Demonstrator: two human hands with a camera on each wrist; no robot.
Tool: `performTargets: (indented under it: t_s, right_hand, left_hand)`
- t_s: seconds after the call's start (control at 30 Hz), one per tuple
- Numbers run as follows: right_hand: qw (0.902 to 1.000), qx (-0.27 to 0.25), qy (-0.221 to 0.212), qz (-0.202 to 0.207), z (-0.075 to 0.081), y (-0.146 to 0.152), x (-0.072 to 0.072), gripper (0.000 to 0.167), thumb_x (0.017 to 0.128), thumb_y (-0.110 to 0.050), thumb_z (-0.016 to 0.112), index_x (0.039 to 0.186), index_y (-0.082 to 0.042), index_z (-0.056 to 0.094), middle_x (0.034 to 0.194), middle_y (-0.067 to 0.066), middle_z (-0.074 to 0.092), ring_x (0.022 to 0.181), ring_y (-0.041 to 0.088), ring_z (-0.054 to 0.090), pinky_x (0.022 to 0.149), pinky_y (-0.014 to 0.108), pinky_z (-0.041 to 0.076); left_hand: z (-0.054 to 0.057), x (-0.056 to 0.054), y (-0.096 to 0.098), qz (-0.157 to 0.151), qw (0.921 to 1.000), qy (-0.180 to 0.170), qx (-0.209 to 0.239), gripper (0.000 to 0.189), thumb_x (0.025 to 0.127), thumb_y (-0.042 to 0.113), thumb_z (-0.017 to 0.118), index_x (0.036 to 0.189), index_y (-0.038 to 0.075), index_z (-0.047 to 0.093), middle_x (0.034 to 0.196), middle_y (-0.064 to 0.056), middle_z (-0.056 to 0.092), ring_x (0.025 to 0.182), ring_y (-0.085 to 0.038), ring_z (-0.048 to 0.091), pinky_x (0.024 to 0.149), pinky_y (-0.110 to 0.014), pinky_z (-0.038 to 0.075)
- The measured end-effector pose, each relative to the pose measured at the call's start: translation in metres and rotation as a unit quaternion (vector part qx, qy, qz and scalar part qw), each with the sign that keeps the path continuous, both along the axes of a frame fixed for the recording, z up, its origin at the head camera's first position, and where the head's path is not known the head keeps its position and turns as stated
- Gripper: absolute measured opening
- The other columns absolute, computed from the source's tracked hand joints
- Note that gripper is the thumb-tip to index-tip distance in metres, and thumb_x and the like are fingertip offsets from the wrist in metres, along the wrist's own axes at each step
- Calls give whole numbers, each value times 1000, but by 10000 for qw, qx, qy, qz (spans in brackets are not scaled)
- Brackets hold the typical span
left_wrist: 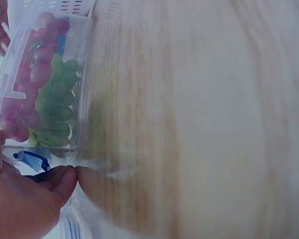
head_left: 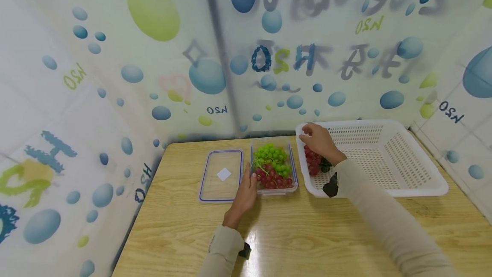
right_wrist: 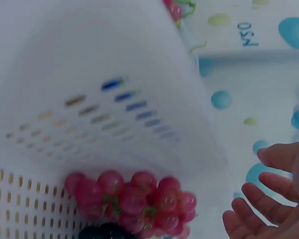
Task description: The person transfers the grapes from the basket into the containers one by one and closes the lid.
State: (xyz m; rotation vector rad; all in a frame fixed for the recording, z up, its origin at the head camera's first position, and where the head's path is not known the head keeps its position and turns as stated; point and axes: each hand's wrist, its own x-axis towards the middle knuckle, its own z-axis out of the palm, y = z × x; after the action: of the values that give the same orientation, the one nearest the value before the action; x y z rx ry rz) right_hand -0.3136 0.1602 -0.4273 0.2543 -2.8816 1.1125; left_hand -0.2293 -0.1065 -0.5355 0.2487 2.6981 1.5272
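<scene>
My left hand lies along the left side of a clear plastic food container, its fingers touching the wall. In the left wrist view, the thumb is near a container corner with a blue strip. Inside are a bunch of green grapes and a bunch of red grapes. Over the left end of a white plastic basket, my right hand is raised with loosely bent fingers and holds nothing. Another bunch of red grapes lies in the basket below it, beside a dark bunch partly hidden by the wrist.
A clear lid with a blue seal and a white label lies flat left of the container. The wooden table meets a wall printed with bubbles, close behind the container and the basket.
</scene>
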Motion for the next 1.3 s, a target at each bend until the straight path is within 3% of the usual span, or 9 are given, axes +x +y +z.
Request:
performTargets:
  t_s: [0.2, 0.4, 0.5, 0.73, 0.8, 0.9, 1.03, 1.13, 1.3]
  right_hand:
    - [9975, 140, -583, -380, -9, 19, -8, 45, 100, -19, 55, 134, 10, 49, 136, 31, 52, 122, 45, 52, 103, 56, 44]
    - [9938, 190, -995, -461, -14, 28, -11, 54, 98, -19, 55, 138, 14, 42, 138, 35, 47, 122, 46, 50, 103, 57, 43]
    - [9896, 37, -1329, -552, -17, 29, -12, 58, 99, -20, 54, 141, 15, 36, 139, 36, 44, 121, 46, 49, 104, 58, 42]
    - [9733, -686, -2056, -753, -24, 32, -16, 72, 98, -21, 58, 152, 9, 20, 151, 33, 31, 135, 49, 37, 112, 63, 29]
    - [9718, -699, -2136, -707, -26, 33, -16, 76, 98, -23, 59, 153, 9, 17, 153, 34, 27, 138, 50, 33, 113, 63, 28]
    - [9713, -568, -2245, -551, -29, 36, -17, 78, 98, -28, 59, 151, 11, 19, 151, 35, 29, 137, 50, 33, 113, 62, 29]
    - [9714, -451, -2306, -326, -34, 37, -19, 75, 98, -33, 60, 147, 12, 26, 145, 34, 37, 133, 47, 40, 112, 60, 32]
    - [9731, -382, -2263, -198, -36, 37, -20, 72, 97, -34, 61, 144, 11, 31, 142, 32, 41, 129, 45, 43, 111, 59, 34]
    - [9713, -373, -2338, 239, -36, 38, -20, 71, 95, -37, 66, 143, 6, 35, 143, 28, 42, 132, 44, 41, 113, 61, 30]
  left_hand:
    - [1, -1, 0, -51, 10000, 83, -15, 59, 111, 28, 23, 159, 2, 2, 165, -19, 7, 151, -37, 13, 120, -54, 17]
    - [0, -1, -1, -105, 9999, 119, -7, 57, 111, 30, 21, 160, 5, 4, 164, -19, 13, 150, -39, 18, 119, -57, 20]
    - [0, -1, -1, -122, 9999, 109, 42, 57, 111, 32, 20, 160, 7, 4, 162, -21, 22, 149, -38, 22, 118, -57, 23]
    - [-3, -1, 0, -149, 9998, 76, 92, 58, 111, 34, 19, 160, 7, 3, 160, -23, 24, 149, -38, 20, 118, -57, 22]
    - [-3, -1, 0, -160, 9998, 36, 118, 59, 111, 34, 19, 160, 7, 1, 150, -26, 37, 149, -37, 21, 118, -56, 23]
    - [-2, 0, 0, -164, 9997, -36, 157, 59, 111, 35, 19, 160, 11, 0, 143, -24, 43, 149, -35, 22, 118, -55, 23]
    - [-1, 0, 1, -179, 9996, -66, 190, 59, 111, 37, 20, 160, 12, -1, 163, -18, 20, 151, -33, 16, 120, -53, 20]
    - [-1, -1, 0, -174, 9997, -44, 146, 60, 111, 36, 19, 160, 9, -2, 166, -14, 6, 152, -32, 13, 121, -52, 18]
    - [-1, -2, -1, -104, 9999, 0, 126, 60, 111, 32, 20, 159, 4, -1, 166, -16, 4, 151, -35, 12, 121, -53, 17]
